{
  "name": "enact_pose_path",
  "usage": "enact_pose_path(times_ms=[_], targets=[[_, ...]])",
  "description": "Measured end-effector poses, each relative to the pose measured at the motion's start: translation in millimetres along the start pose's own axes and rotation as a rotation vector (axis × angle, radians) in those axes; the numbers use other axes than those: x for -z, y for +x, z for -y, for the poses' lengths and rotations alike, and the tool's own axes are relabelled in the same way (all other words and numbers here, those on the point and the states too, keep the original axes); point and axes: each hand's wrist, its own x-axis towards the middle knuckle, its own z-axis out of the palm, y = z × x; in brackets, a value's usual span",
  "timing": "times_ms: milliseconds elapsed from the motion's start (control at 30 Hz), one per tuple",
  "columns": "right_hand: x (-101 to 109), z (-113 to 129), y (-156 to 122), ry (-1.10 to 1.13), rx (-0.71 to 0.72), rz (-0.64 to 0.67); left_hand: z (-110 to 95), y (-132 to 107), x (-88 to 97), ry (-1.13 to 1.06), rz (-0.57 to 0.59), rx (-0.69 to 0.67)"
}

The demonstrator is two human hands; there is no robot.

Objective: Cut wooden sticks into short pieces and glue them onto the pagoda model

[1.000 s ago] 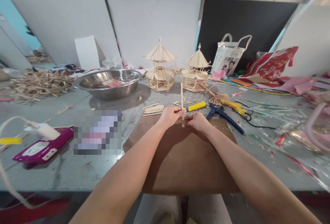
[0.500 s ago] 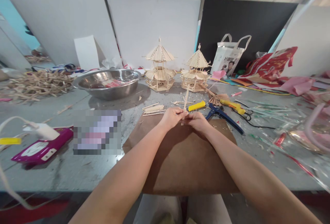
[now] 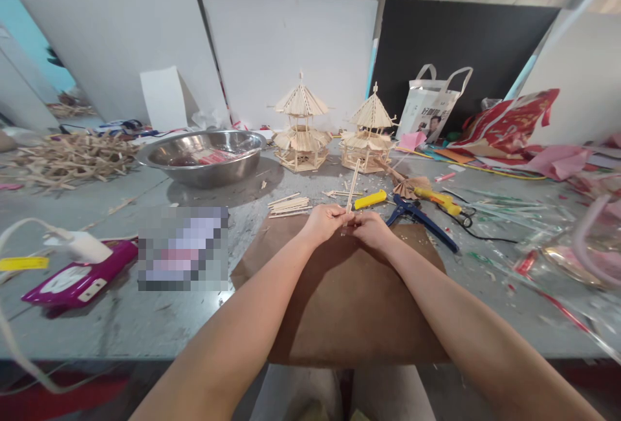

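Observation:
Thin pale wooden sticks (image 3: pixel 354 182) stand up between my hands, tilted slightly right. My left hand (image 3: pixel 326 222) is closed in a pinch on their lower part. Close beside it, my right hand (image 3: pixel 371 228) is closed too, its fingertips at the sticks' lower end. Both hands are over a brown mat (image 3: pixel 349 304). Just left of them lies a small pile of loose sticks (image 3: pixel 291 206). A yellow-handled cutter (image 3: pixel 370 199) and a dark blue cutting tool (image 3: pixel 422 217) lie to the right.
Two stick-built pagoda models (image 3: pixel 301 127) stand at the back. A metal basin (image 3: pixel 204 162) and a heap of wooden pieces (image 3: pixel 72 159) are left. A purple power strip (image 3: pixel 82 279) lies front left. A yellow glue gun (image 3: pixel 439 201) and plastic scraps (image 3: pixel 509 207) are right.
The upright sticks have tilted a little further to the right between my fingers. Both hands have stayed nearly in place.

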Motion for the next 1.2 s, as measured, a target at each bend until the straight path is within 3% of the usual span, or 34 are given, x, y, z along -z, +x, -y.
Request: enact_pose_path(times_ms=[267,400,500,633,933,1200], targets=[[7.2,2.9,0.7,-0.084,-0.014,0.061,-0.7,-0.1,-0.9,0.036,-0.002,-0.003],[22.0,4.5,0.7,0.118,-0.043,0.132,1.4,-0.1,0.0,0.015,0.013,-0.006],[31.2,8.6,1.2,0.343,-0.120,0.008,5.6,0.7,-0.2,-0.023,0.023,0.008],[31.0,16.3,1.9,0.458,-0.137,-0.088,8.5,1.7,-2.1,-0.027,0.049,0.023],[21.1,17.8,2.9,0.395,0.082,-0.185,3.2,1.3,-4.0,0.050,0.044,-0.034],[19.7,19.3,2.9,0.277,0.035,-0.314,-1.4,-0.9,-10.4,0.285,-0.015,-0.006]])
